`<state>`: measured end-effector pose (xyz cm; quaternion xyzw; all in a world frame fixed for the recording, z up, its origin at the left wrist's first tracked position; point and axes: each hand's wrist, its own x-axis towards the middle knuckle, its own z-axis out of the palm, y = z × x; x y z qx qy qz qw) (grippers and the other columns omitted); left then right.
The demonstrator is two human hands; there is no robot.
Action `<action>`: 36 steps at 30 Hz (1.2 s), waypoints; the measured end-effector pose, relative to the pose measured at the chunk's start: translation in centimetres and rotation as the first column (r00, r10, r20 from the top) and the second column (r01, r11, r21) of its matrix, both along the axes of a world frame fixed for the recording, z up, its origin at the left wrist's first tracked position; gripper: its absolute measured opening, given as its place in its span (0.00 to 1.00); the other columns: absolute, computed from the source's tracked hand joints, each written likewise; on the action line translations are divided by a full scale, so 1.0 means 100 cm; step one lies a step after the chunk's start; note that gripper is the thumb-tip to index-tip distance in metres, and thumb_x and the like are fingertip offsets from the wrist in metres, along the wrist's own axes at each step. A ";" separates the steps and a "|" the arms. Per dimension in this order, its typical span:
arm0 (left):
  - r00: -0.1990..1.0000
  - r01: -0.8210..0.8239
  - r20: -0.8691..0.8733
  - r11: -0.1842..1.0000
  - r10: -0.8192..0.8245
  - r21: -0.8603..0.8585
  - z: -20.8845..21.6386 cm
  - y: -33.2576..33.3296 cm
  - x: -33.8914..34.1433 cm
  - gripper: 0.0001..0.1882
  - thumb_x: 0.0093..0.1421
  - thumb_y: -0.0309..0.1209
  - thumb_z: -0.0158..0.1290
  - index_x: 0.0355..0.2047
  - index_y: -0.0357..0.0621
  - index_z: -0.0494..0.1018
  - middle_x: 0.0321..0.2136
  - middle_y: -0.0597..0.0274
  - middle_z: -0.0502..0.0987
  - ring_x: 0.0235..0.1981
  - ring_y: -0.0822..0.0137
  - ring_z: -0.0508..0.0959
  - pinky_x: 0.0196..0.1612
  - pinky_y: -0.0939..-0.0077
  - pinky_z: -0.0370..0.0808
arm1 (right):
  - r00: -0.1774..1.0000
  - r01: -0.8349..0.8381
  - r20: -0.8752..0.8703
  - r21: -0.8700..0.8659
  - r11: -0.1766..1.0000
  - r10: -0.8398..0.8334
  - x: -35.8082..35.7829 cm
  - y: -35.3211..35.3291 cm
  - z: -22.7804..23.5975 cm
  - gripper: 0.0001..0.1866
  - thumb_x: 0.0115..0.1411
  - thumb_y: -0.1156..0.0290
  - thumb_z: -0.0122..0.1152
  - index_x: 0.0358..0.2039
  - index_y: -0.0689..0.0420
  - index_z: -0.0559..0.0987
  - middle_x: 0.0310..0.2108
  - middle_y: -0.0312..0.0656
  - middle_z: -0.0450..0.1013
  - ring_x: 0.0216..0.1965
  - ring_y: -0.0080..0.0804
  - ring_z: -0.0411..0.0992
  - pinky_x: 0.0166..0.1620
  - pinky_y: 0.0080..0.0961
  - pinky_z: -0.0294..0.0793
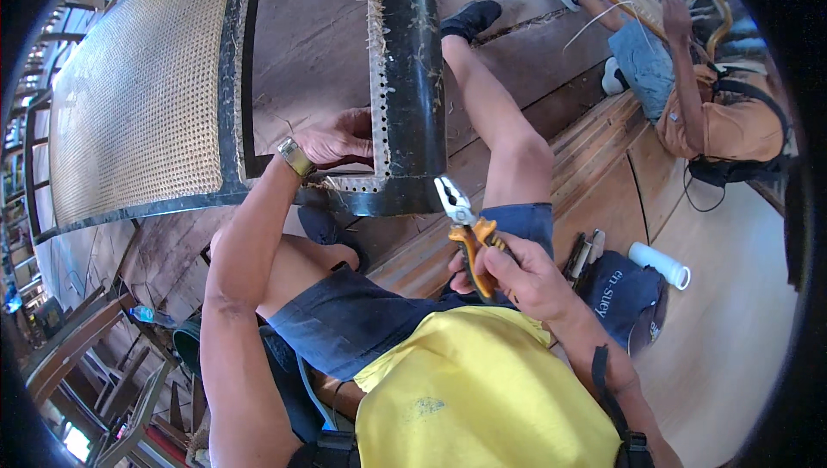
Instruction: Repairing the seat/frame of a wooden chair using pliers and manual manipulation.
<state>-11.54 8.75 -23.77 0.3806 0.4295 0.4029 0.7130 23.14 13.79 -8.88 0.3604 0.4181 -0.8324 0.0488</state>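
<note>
My left hand [338,139] grips the inner edge of a black wooden frame [412,80] near its corner, where a row of small holes and frayed cane strands show. A watch sits on that wrist. My right hand [514,274] holds orange-handled pliers [465,227], their metal jaws pointing up toward the frame's lower corner, a little apart from it. The frame rests across my knees. To its left, a panel of woven cane [138,80] fills the adjoining section of the frame.
Another person [689,98] sits at the upper right working on a cane panel. A dark cap [624,296], a white tube [659,263] and small tools [584,254] lie on the wooden platform at my right. Wooden chair frames stand at the lower left.
</note>
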 end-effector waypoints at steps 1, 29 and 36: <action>1.000 -0.005 0.027 1.000 0.004 0.018 0.000 -0.001 0.001 0.30 0.58 0.29 0.64 0.60 0.41 0.67 0.54 0.62 0.76 0.54 0.68 0.72 0.61 0.67 0.66 | 1.000 -0.026 -0.011 -0.047 0.999 0.025 -0.006 0.001 0.000 0.21 0.73 0.62 0.47 0.58 0.63 0.69 0.45 0.40 0.75 0.42 0.27 0.77 0.50 0.24 0.76; 0.981 -0.136 0.125 0.987 0.145 -0.084 -0.006 -0.003 0.003 0.35 0.49 0.20 0.67 0.58 0.43 0.68 0.54 0.58 0.75 0.55 0.63 0.74 0.58 0.63 0.72 | 0.996 -0.083 -0.023 -0.180 0.980 0.081 -0.027 0.011 -0.001 0.18 0.72 0.66 0.46 0.52 0.68 0.69 0.48 0.51 0.73 0.48 0.38 0.75 0.53 0.34 0.77; 0.925 -0.292 0.230 0.953 0.302 -0.077 0.003 0.000 0.013 0.20 0.61 0.18 0.55 0.53 0.45 0.73 0.46 0.67 0.78 0.48 0.71 0.77 0.50 0.71 0.75 | 0.999 -0.016 -0.032 -0.195 0.981 0.010 -0.016 0.006 -0.001 0.16 0.73 0.67 0.44 0.52 0.66 0.70 0.50 0.50 0.72 0.49 0.39 0.75 0.54 0.35 0.76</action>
